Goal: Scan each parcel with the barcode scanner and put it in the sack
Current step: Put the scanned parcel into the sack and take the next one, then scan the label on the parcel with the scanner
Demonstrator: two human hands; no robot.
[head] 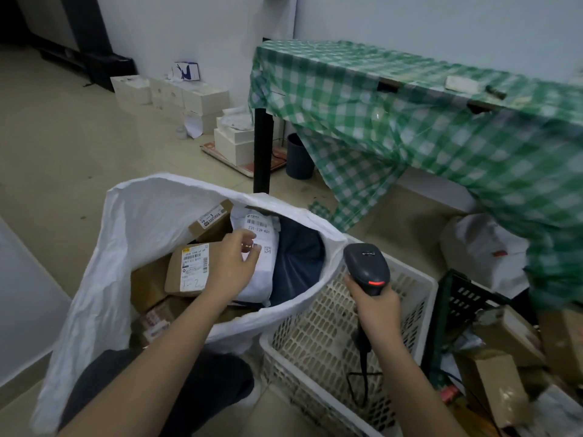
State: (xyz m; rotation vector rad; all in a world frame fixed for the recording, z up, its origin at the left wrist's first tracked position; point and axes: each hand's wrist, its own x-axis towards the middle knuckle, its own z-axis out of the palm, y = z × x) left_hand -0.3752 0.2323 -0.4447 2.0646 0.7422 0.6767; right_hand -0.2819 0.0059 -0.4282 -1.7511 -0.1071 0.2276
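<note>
A big white woven sack stands open on the floor in front of me. Inside lie several cardboard parcels, one with a label marked 1-2, and a dark blue bag. My left hand reaches into the sack, thumb and fingers pinching a white poly parcel with a printed label. To the right of the sack, above a white basket, my right hand grips the handle of the black barcode scanner. Its red light is lit and its cable hangs down.
The white plastic basket sits right of the sack. A dark crate and loose cardboard parcels lie at the far right. A table with a green checked cloth stands behind, with a grey bin and white boxes by the wall.
</note>
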